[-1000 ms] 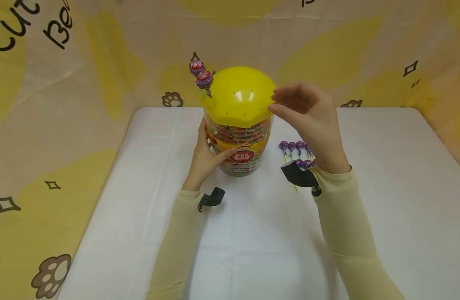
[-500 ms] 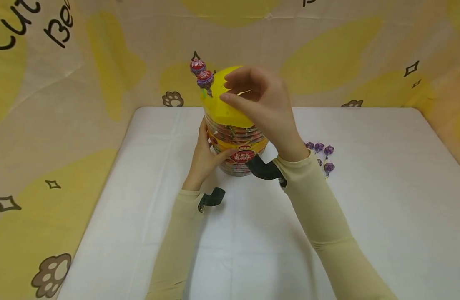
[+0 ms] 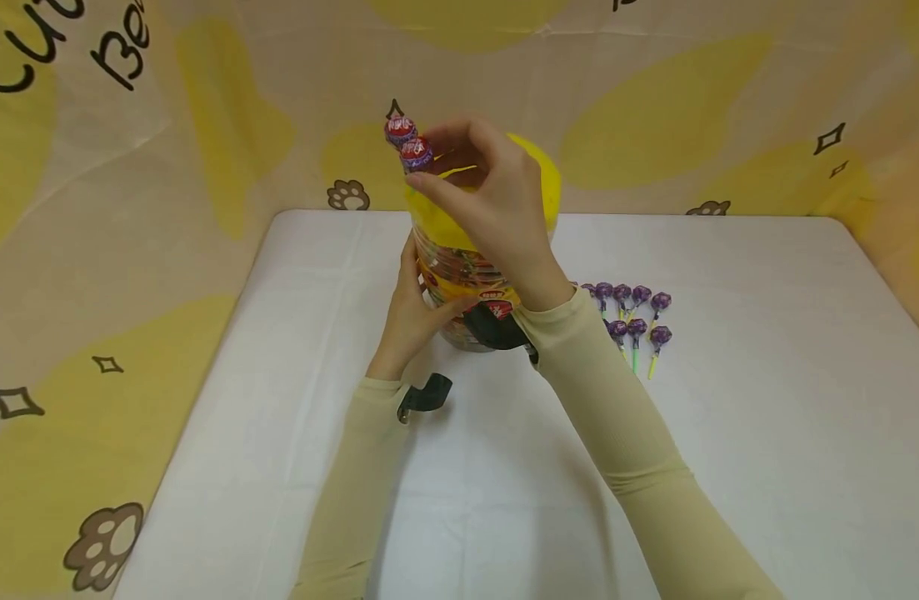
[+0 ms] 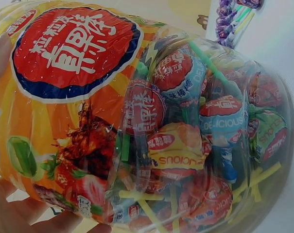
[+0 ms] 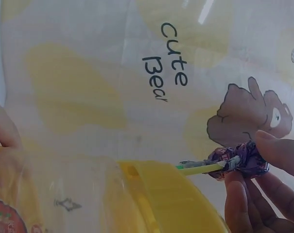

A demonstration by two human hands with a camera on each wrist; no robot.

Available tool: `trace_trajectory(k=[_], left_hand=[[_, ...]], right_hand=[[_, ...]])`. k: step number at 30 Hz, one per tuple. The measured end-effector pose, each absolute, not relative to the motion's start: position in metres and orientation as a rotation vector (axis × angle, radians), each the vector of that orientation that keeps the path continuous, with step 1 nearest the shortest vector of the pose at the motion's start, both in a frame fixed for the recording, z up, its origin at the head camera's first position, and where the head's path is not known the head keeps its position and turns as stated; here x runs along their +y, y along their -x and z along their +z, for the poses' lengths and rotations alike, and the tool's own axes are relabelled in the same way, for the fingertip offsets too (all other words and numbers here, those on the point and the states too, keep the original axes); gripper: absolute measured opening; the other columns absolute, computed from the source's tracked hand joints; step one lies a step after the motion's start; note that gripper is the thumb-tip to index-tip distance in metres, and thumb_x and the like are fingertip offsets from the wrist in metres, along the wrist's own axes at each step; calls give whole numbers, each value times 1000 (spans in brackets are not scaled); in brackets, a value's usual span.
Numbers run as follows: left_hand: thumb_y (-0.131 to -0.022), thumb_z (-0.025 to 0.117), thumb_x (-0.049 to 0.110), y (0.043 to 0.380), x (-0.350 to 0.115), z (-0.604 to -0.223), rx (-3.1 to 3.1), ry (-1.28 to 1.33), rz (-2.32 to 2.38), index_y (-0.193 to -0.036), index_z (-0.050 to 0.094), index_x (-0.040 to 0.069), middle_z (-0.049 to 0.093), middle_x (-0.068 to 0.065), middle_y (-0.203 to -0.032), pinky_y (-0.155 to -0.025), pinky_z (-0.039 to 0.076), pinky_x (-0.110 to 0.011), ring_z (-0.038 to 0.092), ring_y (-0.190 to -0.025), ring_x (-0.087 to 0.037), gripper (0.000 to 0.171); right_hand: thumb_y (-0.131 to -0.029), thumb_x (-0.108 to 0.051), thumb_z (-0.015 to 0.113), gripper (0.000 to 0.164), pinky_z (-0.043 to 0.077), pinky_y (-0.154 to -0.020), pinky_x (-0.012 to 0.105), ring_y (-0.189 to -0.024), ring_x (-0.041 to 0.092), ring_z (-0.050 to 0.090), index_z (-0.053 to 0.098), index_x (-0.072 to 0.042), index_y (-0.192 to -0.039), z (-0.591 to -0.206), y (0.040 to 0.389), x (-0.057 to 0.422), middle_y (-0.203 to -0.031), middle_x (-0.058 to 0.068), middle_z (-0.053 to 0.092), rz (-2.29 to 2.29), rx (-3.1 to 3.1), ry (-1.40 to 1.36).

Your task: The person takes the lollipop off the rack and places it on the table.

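Observation:
A ribbed clear jar [image 3: 453,262] of wrapped lollipops stands on the table under a domed yellow lid [image 3: 546,177]. My left hand [image 3: 408,329] grips its left side, thumb across the front label. Two purple-and-red lollipops, a farther one [image 3: 400,129] and a nearer one [image 3: 417,155], stick up from the lid's left edge. With thumb and fingers my right hand [image 3: 496,196] pinches the nearer lollipop by its wrapped head. In the right wrist view, the lollipop heads [image 5: 253,161] overlap between thumb and fingers, a yellow stick leading to the lid [image 5: 173,194].
Several purple lollipops [image 3: 636,327] lie in two rows on the white table [image 3: 766,417], right of the jar, partly behind the right forearm. A patterned cloth backdrop [image 3: 654,108] rises along the table's back and sides.
My right hand has moved left across the lid, from its right side to the lollipops at its left edge, and now pinches one. The left hand keeps its grip on the jar.

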State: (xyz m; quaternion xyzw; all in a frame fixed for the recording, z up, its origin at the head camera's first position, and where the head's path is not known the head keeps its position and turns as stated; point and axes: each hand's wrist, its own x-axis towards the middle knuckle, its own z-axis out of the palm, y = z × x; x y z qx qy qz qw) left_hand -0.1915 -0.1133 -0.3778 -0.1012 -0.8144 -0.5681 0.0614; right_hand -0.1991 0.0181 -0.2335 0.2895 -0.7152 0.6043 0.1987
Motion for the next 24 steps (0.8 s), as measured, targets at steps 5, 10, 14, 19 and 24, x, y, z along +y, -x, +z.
trace_trajectory(k=[5,10,14,19,24], left_hand=[[-82,75,24,192,-113,-378,-2465,295,-1724,-152,3,24,20,-3,-154,-110,26,-51,25,-138,-23,101],[-81,75,24,192,-112,-378,-2468,291,-1722,-152,3,24,19,-3,-154,-111,26,-51,25,-139,-23,101],[-81,76,25,192,-112,-378,-2472,288,-1721,-152,3,24,18,-2,-155,-111,26,-49,24,-139,-23,102],[-80,76,26,192,-112,-377,-2484,267,-1731,-152,3,24,19,-1,-155,-111,26,-47,25,-138,-22,102],[-80,76,26,193,-112,-377,-2497,255,-1729,-152,3,23,19,-2,-155,-112,25,-47,25,-138,-22,102]], right_hand=[[-79,-1,74,28,54,-80,26,-87,16,64,62,8,-103,-233,200,18,-100,13,66,1721,-1979,-803],[-80,0,73,27,54,-81,28,-88,17,64,62,9,-103,-234,201,19,-100,14,66,1780,-1938,-791],[-81,2,71,27,54,-82,30,-88,17,63,61,10,-105,-236,201,20,-101,15,66,1818,-1886,-800],[-81,5,70,28,54,-84,32,-88,19,64,60,13,-106,-238,202,20,-101,18,66,1823,-1823,-830],[-83,5,67,27,52,-87,33,-89,20,64,60,14,-108,-239,203,21,-103,19,65,1857,-1734,-822]])
